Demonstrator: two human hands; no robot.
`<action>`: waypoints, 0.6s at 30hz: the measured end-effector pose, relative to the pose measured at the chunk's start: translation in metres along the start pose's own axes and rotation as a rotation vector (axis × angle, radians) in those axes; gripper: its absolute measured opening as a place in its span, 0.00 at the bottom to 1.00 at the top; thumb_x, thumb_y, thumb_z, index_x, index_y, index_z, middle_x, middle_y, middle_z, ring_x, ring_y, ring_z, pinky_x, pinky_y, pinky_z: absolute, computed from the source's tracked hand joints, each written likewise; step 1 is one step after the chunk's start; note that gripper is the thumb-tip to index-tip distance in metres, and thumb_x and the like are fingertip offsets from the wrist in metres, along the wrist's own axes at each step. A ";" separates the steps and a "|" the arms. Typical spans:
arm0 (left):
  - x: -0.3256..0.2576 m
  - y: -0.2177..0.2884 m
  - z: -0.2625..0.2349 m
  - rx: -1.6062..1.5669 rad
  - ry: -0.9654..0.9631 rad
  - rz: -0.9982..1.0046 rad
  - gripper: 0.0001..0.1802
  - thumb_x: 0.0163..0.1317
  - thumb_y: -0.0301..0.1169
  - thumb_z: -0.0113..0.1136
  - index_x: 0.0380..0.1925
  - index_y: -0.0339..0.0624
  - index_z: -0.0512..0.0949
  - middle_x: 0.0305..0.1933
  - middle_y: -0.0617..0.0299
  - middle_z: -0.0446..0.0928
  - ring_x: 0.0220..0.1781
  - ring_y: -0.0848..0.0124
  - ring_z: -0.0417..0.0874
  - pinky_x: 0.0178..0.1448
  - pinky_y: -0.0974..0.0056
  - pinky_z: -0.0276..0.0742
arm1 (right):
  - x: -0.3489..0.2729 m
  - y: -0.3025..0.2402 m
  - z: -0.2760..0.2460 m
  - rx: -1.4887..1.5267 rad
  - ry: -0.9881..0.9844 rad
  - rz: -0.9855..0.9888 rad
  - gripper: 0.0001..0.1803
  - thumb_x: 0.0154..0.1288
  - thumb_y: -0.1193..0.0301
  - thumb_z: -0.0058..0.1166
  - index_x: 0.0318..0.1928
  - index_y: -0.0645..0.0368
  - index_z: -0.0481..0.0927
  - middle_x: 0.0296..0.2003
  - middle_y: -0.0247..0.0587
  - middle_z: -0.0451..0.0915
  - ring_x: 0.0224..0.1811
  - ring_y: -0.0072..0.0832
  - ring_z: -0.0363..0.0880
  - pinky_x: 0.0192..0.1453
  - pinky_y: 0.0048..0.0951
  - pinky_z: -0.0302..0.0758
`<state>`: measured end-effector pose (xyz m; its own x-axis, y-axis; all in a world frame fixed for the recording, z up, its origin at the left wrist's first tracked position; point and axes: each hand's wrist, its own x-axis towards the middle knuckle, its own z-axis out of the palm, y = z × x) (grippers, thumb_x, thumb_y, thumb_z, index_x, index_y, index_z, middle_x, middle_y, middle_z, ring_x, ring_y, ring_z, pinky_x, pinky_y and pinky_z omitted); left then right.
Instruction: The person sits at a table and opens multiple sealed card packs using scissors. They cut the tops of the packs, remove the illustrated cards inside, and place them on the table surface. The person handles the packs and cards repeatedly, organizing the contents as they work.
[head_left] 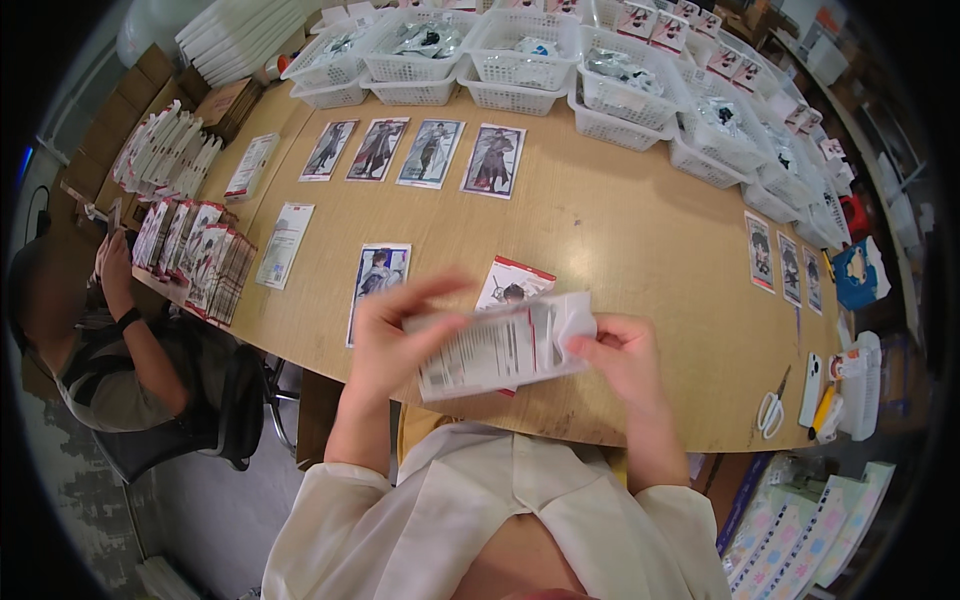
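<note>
A flat white printed packet in a clear plastic sleeve (490, 350) is held above the table's front edge, tilted. My right hand (622, 352) pinches its right end, thumb on top, where the plastic bunches up. At the left end is my left hand (395, 325), blurred, with its fingers stretched out and apart; it does not appear to grip the packet. Under the sleeve lies a red-and-white packet (515, 283) with a drawn character, partly hidden. A character card (383, 262) with a blue-purple border lies behind my left hand, partly covered by it.
Several character cards (430, 155) lie in a row further back. White baskets (525, 50) of bagged parts line the far edge. Smaller cards (790, 268) and scissors (770, 412) lie right. Stacked packets (205, 255) stand left, beside a seated person (130, 350). A white printed packet (285, 245) lies nearby.
</note>
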<state>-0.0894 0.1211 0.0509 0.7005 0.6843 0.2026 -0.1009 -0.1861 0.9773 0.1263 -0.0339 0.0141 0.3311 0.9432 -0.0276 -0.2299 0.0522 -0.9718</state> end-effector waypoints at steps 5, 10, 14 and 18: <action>0.003 -0.058 0.026 -0.978 0.175 0.179 0.52 0.48 0.41 0.68 0.68 0.45 0.47 0.67 0.56 0.56 0.66 0.60 0.63 0.66 0.56 0.61 | 0.021 0.004 0.030 0.402 0.253 -0.087 0.12 0.57 0.77 0.59 0.41 0.70 0.78 0.34 0.40 0.81 0.36 0.21 0.78 0.41 0.22 0.74; 0.012 -0.034 0.072 -0.668 -0.038 0.111 0.59 0.37 0.46 0.73 0.67 0.46 0.48 0.69 0.57 0.51 0.71 0.54 0.51 0.71 0.50 0.49 | 0.021 0.004 0.046 0.486 0.152 0.155 0.13 0.59 0.75 0.58 0.43 0.68 0.77 0.40 0.41 0.79 0.40 0.21 0.78 0.42 0.23 0.75; 0.017 -0.058 0.064 -0.825 0.063 0.199 0.47 0.48 0.42 0.66 0.64 0.44 0.51 0.63 0.55 0.60 0.70 0.52 0.55 0.70 0.47 0.52 | 0.018 -0.004 0.051 0.489 0.293 0.012 0.12 0.61 0.72 0.56 0.44 0.65 0.77 0.35 0.36 0.79 0.35 0.17 0.76 0.35 0.20 0.73; 0.016 -0.043 0.060 -0.914 0.339 -0.015 0.37 0.55 0.47 0.52 0.62 0.43 0.55 0.60 0.55 0.62 0.69 0.52 0.57 0.69 0.47 0.55 | -0.003 -0.004 0.032 0.317 0.248 0.078 0.07 0.62 0.71 0.54 0.37 0.63 0.76 0.25 0.32 0.76 0.20 0.12 0.69 0.20 0.16 0.62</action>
<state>-0.0316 0.0975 0.0081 0.4798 0.8755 0.0571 -0.7033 0.3449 0.6217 0.0969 -0.0260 0.0255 0.5033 0.8426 -0.1918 -0.5206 0.1185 -0.8456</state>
